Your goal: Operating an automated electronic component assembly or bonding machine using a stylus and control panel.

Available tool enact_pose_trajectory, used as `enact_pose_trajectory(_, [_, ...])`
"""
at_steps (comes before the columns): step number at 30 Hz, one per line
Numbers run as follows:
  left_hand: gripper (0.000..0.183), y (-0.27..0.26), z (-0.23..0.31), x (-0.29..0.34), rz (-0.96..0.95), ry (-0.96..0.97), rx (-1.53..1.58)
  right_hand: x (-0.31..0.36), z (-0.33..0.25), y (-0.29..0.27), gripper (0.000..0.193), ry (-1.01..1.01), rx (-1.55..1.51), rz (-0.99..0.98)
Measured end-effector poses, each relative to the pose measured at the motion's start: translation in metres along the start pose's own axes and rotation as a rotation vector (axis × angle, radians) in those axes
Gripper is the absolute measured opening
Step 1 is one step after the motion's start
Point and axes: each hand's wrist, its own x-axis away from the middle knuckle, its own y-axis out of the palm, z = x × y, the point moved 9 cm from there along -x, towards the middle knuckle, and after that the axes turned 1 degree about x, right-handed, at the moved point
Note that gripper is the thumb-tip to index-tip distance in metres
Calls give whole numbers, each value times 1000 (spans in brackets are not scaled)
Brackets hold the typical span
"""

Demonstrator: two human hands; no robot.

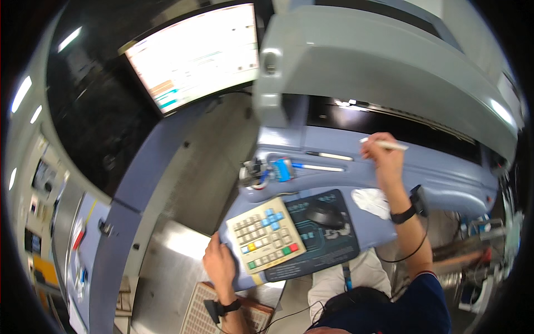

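Observation:
My right hand (385,158) grips a white marker (392,146) above the back ledge of the blue-grey console, its fingers closed round the barrel. My left hand (219,260) rests at the console's left edge, beside a beige keypad (257,245) with blue, yellow, red and green keys. Its fingers look stretched out and hold nothing that I can see. Under the keypad's right side lies a dark mouse pad (339,245) bearing a black mouse (325,214). Two more pens lie on the ledge, a white one (328,157) and a blue-capped one (322,167).
A crumpled white cloth (371,202) lies right of the mouse pad. Left of the pens are a blue object (283,170) and a cluttered holder (253,175). A large grey machine hood (356,61) overhangs the back. Upper left glows a monitor (194,55). A cable hangs from my right wristband.

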Motion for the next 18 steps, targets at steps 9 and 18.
enact_pose_trajectory(9, [44,-5,-2,3,7,-14,-1,-146,65,-57,18,-296,803,371])
enact_pose_trajectory(18, [43,-5,1,5,-3,-34,-12,-141,52,-23,35,-518,1076,303])
